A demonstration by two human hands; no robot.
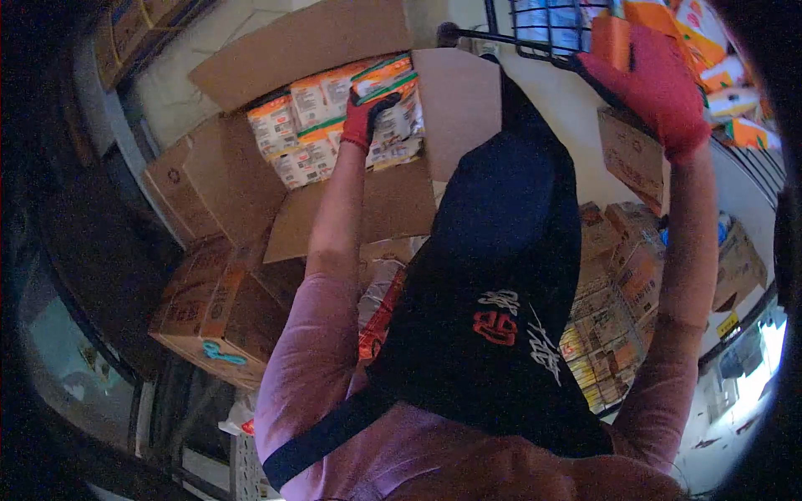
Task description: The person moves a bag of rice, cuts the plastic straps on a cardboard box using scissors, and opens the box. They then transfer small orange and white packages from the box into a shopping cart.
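Observation:
My left hand [368, 117], in a red glove with a dark palm, reaches into an open cardboard box [359, 200]. Its fingers are closed around a white, orange and green packet [385, 78] on top of the rows. More packets of similar print [313, 163] fill the box beneath and beside it. At the upper right my right hand [656, 88], also red-gloved, is at the edge of a black wire basket [543, 57]. An orange packet [611, 42] sits between its thumb and fingers. Orange and white packets [735, 100] lie piled just beyond that hand.
Closed cartons stand at the left, one [200, 301] with light-blue scissors [224, 353] on it. More cartons [635, 259] are stacked at the right. A red and white bag [380, 305] lies beside my dark apron [510, 242]. Another cardboard box [632, 159] stands below the right hand.

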